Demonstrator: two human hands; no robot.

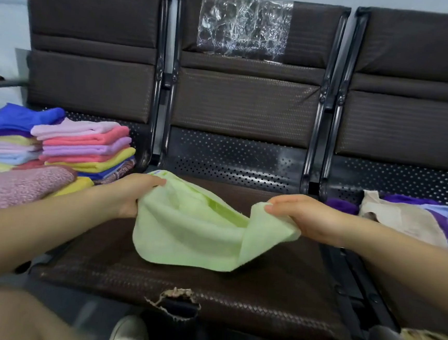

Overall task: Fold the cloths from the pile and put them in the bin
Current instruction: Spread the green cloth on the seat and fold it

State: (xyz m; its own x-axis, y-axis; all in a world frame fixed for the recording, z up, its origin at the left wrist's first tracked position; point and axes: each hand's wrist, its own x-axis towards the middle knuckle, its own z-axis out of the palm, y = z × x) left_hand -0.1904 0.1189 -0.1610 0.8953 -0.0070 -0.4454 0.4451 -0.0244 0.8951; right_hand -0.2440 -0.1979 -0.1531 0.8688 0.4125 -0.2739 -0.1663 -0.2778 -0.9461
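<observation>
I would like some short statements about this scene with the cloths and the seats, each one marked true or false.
1. Both hands hold the light green cloth. True: the left hand and the right hand each grip one end.
2. The green cloth is already folded flat. False: it sags loosely between the hands over the middle seat.
3. Folded cloths are stacked on the left seat. True.
4. The stack holds only white cloths. False: pink, yellow, lilac and blue ones show.
5. Unfolded cloths lie on the right seat. True.
</observation>
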